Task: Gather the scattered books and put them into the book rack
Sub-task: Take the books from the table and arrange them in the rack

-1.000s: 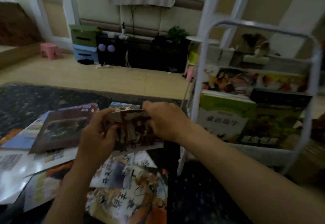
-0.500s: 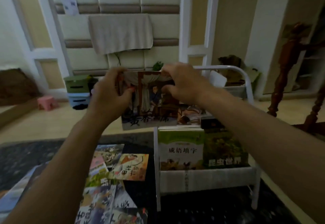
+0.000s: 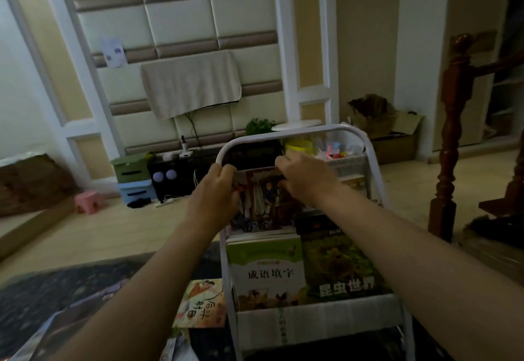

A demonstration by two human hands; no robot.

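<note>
Lowered since the earlier frame, the picture book (image 3: 263, 199) now stands in the upper tier of the white book rack (image 3: 374, 168). The left hand (image 3: 215, 193) and right hand (image 3: 306, 182) both pinch its top edge. The lower tier holds a green book (image 3: 266, 272) and a dark book (image 3: 340, 264) (side by side). A loose book (image 3: 201, 304) lies on the bench (image 3: 56, 289).

All you get of yourself in this shot is two arms, tbh. Your left forearm (image 3: 147, 284) comes in from the lower left of the frame and your right forearm (image 3: 411, 247) from the lower right edge, both bare the whole visible length down to the wrist. The wide lens makes them look chunky near the bottom edge and slim toward the middle. Your left hand (image 3: 215, 190) and right hand (image 3: 306, 182) are bare too, with the backs and knuckles showing. The light's dim, so nails and finer detail are too soft to make out.
</note>
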